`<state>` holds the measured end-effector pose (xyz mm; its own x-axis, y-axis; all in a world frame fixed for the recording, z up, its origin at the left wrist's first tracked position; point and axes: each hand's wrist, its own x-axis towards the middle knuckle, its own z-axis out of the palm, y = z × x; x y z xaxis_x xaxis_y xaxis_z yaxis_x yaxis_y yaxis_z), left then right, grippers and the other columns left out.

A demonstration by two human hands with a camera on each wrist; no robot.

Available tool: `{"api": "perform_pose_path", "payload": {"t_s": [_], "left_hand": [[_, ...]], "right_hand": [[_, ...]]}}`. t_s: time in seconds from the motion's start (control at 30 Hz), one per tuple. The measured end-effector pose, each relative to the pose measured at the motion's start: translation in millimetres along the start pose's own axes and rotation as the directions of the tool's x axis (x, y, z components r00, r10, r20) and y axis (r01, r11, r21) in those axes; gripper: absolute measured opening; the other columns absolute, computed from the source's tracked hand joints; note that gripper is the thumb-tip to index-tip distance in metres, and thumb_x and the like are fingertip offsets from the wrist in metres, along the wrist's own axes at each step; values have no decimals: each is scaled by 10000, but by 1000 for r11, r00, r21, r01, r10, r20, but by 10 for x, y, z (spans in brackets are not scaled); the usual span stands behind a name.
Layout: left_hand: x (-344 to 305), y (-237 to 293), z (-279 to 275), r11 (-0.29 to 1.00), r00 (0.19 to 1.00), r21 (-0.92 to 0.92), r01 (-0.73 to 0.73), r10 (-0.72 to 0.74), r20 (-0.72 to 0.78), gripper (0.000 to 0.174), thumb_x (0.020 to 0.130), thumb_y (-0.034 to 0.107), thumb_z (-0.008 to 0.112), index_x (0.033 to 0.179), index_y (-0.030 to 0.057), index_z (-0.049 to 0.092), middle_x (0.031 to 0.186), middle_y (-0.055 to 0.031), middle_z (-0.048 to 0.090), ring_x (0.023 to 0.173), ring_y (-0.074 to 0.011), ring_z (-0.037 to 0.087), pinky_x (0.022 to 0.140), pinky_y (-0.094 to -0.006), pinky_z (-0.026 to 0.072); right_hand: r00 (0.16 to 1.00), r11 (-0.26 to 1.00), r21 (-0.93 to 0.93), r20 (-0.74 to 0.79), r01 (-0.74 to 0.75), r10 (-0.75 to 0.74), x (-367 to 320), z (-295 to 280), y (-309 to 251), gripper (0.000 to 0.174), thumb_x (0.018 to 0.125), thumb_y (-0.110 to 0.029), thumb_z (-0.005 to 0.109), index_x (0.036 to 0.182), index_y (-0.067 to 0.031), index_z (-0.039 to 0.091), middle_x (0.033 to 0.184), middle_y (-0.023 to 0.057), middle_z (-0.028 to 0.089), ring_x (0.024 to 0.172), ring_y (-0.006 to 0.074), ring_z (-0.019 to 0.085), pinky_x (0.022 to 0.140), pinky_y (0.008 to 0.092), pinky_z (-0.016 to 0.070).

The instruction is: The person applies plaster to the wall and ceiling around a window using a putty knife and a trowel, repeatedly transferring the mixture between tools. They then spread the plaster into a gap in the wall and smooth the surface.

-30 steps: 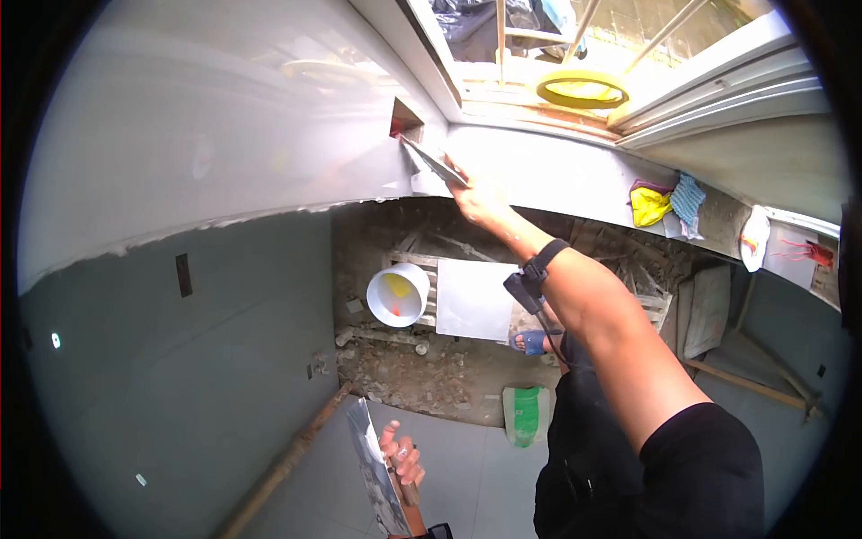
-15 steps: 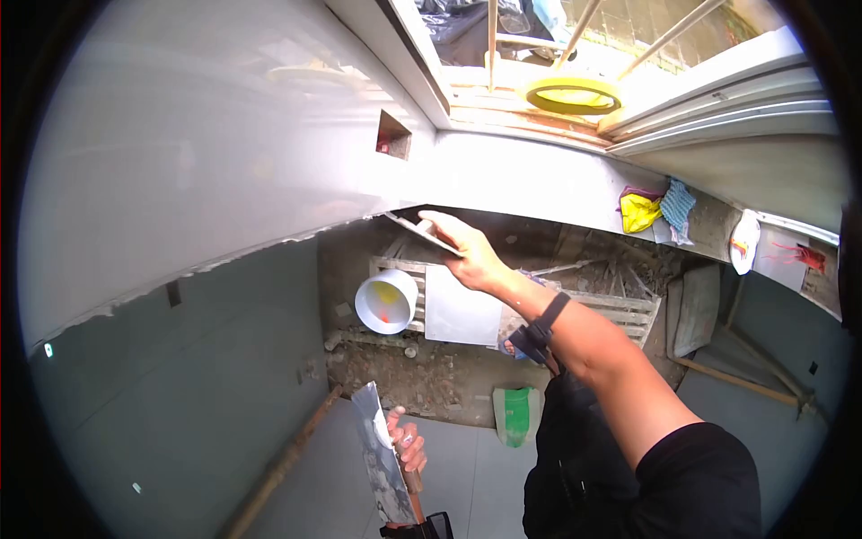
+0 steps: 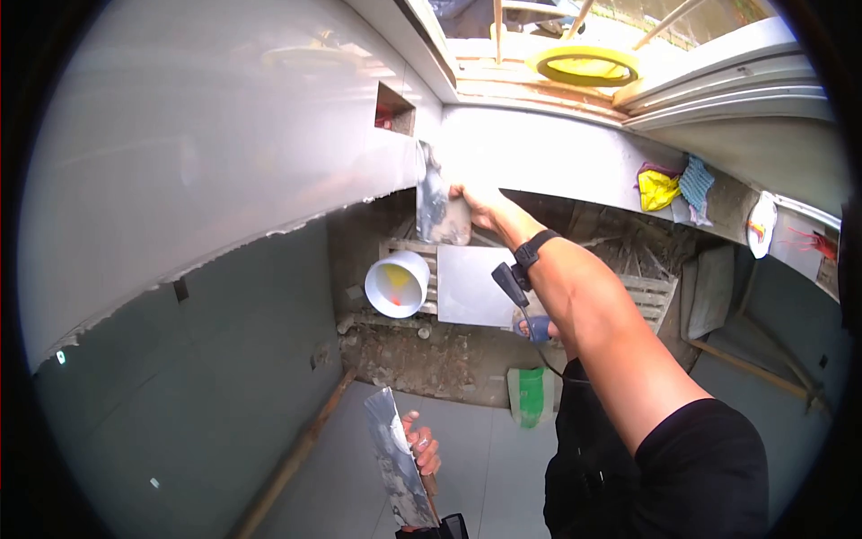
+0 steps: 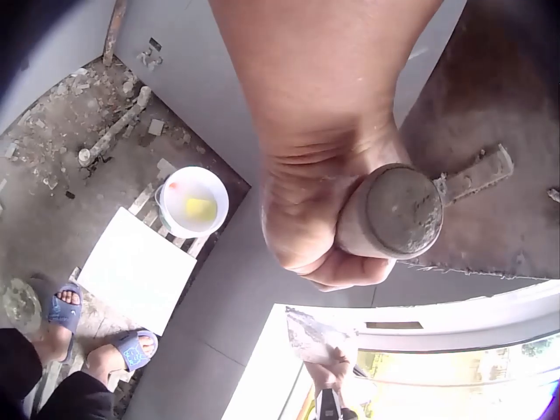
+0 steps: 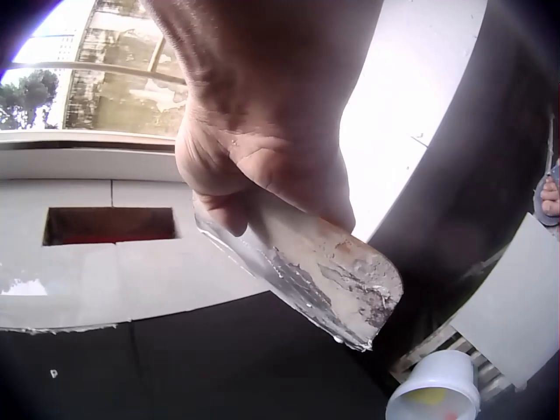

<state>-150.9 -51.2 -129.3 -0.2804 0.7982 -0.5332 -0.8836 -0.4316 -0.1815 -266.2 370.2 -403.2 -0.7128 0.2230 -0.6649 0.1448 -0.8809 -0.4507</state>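
Note:
My right hand [image 3: 485, 208] grips a wide scraper [image 3: 433, 202] at the white wall's lower corner, just below a square cutout [image 3: 395, 108]. Grey paste is smeared over the blade, which shows its broad face in the head view. Seen from the right wrist, the scraper [image 5: 341, 280] has paste along its edge, and the palm covers its upper part. Lower down, my left hand [image 3: 422, 445] holds a flat plastering trowel [image 3: 395, 458] by its handle, with white paste along one edge. The left wrist view shows the fingers wrapped round the thick handle [image 4: 404, 210].
A white bucket [image 3: 373, 286] with something yellow inside stands on a slatted pallet beside a white board [image 3: 471, 286]. Rubble covers the floor there. Cloths [image 3: 660, 189] lie on the window ledge; a yellow ring [image 3: 548, 67] is by the window bars. A wooden pole [image 3: 296, 458] leans at left.
My right hand came down from the cutout to below the wall's bottom edge, then rose slightly. The scraper turned from edge-on to show its face. The left hand with the trowel shifted slightly.

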Motion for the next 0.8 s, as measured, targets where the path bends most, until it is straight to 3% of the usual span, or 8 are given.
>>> {"api": "perform_pose_path", "payload": {"t_s": [0.2, 0.27, 0.37, 0.47, 0.57, 0.67, 0.73, 0.8], "left_hand": [[-146, -19, -46, 999, 997, -20, -43, 41, -70, 530, 1039, 297, 431, 1513, 80, 331, 1074, -174, 567, 856, -280, 551, 648, -423, 485], [-86, -12, -66, 1000, 998, -10, -16, 15, -58, 521, 1041, 299, 426, 1511, 92, 336, 1058, -169, 567, 848, -276, 550, 635, -411, 486], [32, -41, 87, 999, 996, 39, -15, 18, -88, 522, 1041, 319, 421, 1504, 89, 344, 1052, -164, 560, 836, -275, 553, 627, -402, 488], [217, -37, 334, 985, 974, 164, 52, -14, -225, 453, 1030, 94, 376, 1482, 76, 363, 957, -166, 556, 704, -220, 535, 529, -348, 490], [276, 24, 217, 991, 992, 97, 93, -84, -95, 481, 1044, 253, 415, 1497, 105, 352, 1052, -164, 554, 809, -263, 558, 627, -406, 487], [315, -33, 297, 993, 995, 109, 49, -38, -94, 466, 1056, 212, 383, 1512, 131, 336, 1059, -154, 559, 810, -256, 559, 633, -405, 486], [338, 40, 227, 989, 995, 116, 91, -86, -51, 484, 1056, 224, 390, 1524, 125, 315, 1076, -158, 559, 822, -263, 562, 642, -409, 488], [351, 67, 102, 990, 994, 99, 104, -102, -25, 506, 1054, 243, 401, 1533, 113, 299, 1093, -165, 558, 833, -269, 566, 651, -412, 490]], "right_hand": [[973, 974, -175, -156, 145, -173, -699, 617, -259, 177, 734, 8, 612, 909, 23, 634, 759, 30, 582, 673, 155, 544, 630, 333, 467], [928, 884, -357, -101, 303, -359, -865, 771, -277, 273, 755, -28, 604, 1015, 35, 654, 811, 49, 629, 701, 150, 570, 670, 318, 483], [943, 838, -455, 10, 301, -334, -1096, 897, -407, 440, 766, -70, 582, 1196, -2, 641, 869, 109, 695, 783, 186, 628, 762, 340, 513], [890, 739, -518, 112, 431, -441, -1426, 1032, -589, 587, 749, -71, 552, 1334, -47, 588, 1054, 200, 716, 952, 255, 687, 900, 349, 511], [844, 699, -485, 191, 525, -501, -1529, 874, -521, 614, 741, -71, 564, 1354, -61, 586, 1200, 169, 695, 1044, 232, 679, 960, 318, 491], [966, 926, -312, -77, 211, -246, -898, 175, -299, 307, 766, -30, 557, 1056, 34, 638, 959, 108, 670, 879, 197, 659, 852, 336, 536], [995, 991, 126, -88, -34, 45, -495, -98, -194, 96, 778, -16, 549, 864, -14, 590, 798, 51, 602, 741, 176, 624, 728, 357, 553], [997, 979, 192, -39, -63, 72, -126, -192, -112, 122, 733, 54, 528, 774, -60, 546, 715, 36, 528, 634, 188, 569, 602, 388, 541]]}}
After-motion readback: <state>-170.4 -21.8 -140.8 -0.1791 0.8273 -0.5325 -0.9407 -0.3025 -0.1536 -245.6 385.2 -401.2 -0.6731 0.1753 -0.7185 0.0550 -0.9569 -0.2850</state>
